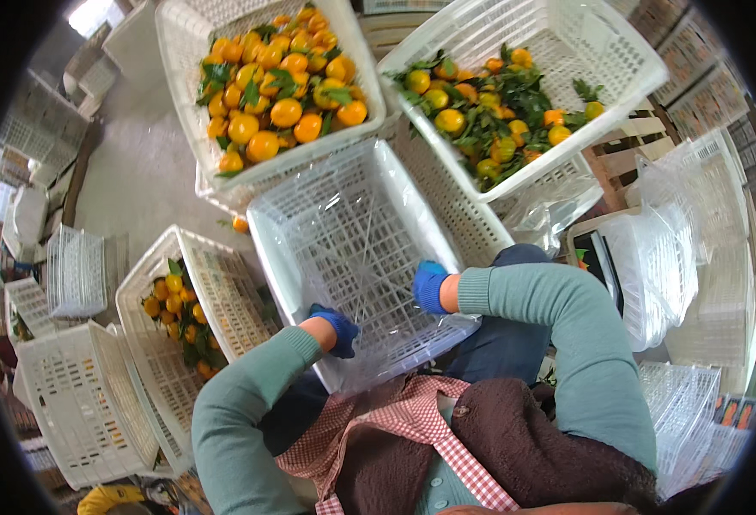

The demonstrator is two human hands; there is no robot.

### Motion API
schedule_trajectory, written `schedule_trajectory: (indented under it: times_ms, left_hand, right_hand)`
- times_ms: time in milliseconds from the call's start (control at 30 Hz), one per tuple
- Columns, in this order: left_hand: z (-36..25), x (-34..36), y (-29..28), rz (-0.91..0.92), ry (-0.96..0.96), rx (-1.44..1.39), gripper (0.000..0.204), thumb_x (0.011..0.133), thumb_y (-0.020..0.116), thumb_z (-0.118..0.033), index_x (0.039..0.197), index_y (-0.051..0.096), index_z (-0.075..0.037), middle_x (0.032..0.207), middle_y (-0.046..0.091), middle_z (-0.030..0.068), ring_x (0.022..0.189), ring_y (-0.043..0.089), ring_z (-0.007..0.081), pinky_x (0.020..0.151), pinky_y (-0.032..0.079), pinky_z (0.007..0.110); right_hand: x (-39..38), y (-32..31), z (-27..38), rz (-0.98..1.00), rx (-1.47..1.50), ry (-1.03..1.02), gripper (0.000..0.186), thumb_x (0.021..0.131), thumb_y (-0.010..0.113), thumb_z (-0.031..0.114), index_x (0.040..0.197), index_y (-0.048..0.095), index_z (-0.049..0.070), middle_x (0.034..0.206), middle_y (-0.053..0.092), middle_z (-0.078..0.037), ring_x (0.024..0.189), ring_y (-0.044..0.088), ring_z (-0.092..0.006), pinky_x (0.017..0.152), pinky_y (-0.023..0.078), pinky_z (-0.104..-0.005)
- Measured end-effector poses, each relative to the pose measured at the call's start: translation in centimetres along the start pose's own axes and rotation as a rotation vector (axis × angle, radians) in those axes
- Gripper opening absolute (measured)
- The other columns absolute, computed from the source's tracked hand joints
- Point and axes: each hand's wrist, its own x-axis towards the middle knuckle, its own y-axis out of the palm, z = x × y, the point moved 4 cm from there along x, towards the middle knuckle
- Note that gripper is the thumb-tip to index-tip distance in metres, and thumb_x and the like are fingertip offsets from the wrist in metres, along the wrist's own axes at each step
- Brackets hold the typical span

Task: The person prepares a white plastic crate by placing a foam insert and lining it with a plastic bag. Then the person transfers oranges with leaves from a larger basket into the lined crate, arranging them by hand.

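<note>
A white plastic crate (269, 251) lined with a clear plastic bag (361, 232) stands in front of me, with no fruit in it. My left hand (337, 333), in a blue glove, is closed on the liner inside the crate's near left part. My right hand (429, 283), also gloved in blue, is closed on the liner by the right side. Beyond the crate are a crate heaped with orange citrus fruit (286, 112) and leaves, and a crate of leafy yellow-green fruit (502, 148).
Left of me stand a tilted crate with leafy fruit (174, 295) and stacked white crates (77, 408). Clear plastic sheets (652, 275) and crates pile at my right, near a wooden pallet (618, 159). Grey floor (137, 154) shows at the upper left.
</note>
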Motion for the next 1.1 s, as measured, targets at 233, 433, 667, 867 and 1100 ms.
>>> schedule_trajectory:
  times_ms: [233, 433, 667, 867, 1100]
  left_hand:
    - [-4.4, -2.6, -4.2, -0.752, 0.168, -0.305, 0.045, 0.083, 0.061, -0.042, 0.114, 0.063, -0.009, 0.099, 0.065, 0.0194, 0.093, 0.062, 0.0354, 0.085, 0.050, 0.040]
    - [-11.3, -0.8, -3.2, -0.695, 0.197, -0.367, 0.071, 0.083, 0.061, -0.050, 0.136, 0.039, -0.008, 0.109, 0.057, 0.0271, 0.101, 0.057, 0.0410, 0.090, 0.044, 0.045]
    - [-8.3, -4.6, -6.3, -1.063, 0.321, -0.472, 0.060, 0.084, 0.063, -0.037, 0.134, 0.044, -0.007, 0.118, 0.057, 0.0206, 0.106, 0.057, 0.0345, 0.092, 0.045, 0.042]
    - [-5.3, -7.6, -15.1, -1.329, 0.490, -0.506, 0.037, 0.084, 0.064, -0.018, 0.117, 0.057, -0.004, 0.093, 0.066, 0.0132, 0.080, 0.065, 0.0280, 0.074, 0.051, 0.036]
    - [-5.3, -2.6, -26.0, -1.385, 0.507, -0.770, 0.047, 0.084, 0.064, -0.014, 0.127, 0.051, -0.002, 0.107, 0.061, 0.0160, 0.092, 0.061, 0.0252, 0.079, 0.050, 0.034]
  right_hand:
    - [-0.5, -1.7, -0.9, 0.064, -0.046, 0.107, 0.024, 0.077, 0.062, 0.027, 0.098, 0.072, 0.022, 0.096, 0.070, -0.004, 0.086, 0.066, -0.0251, 0.066, 0.049, -0.0417]
    - [-5.7, -7.0, -6.8, -0.735, 0.633, 0.176, 0.035, 0.082, 0.061, 0.037, 0.110, 0.065, 0.016, 0.102, 0.065, -0.011, 0.089, 0.063, -0.0305, 0.079, 0.050, -0.0389]
    - [-20.8, -5.9, -17.3, -0.881, 0.833, 0.841, 0.034, 0.084, 0.057, 0.040, 0.078, 0.065, 0.008, 0.075, 0.062, -0.014, 0.082, 0.060, -0.0307, 0.073, 0.046, -0.0420]
    - [-23.2, 0.1, -14.7, -0.629, 1.315, 0.539, 0.031, 0.083, 0.063, 0.038, 0.097, 0.068, 0.011, 0.088, 0.068, -0.010, 0.077, 0.059, -0.0247, 0.075, 0.046, -0.0364]
    - [-23.3, 12.3, -14.4, 0.163, 0.710, 0.956, 0.056, 0.088, 0.042, 0.058, 0.116, 0.065, 0.016, 0.121, 0.061, -0.006, 0.112, 0.056, -0.0284, 0.094, 0.043, -0.0422]
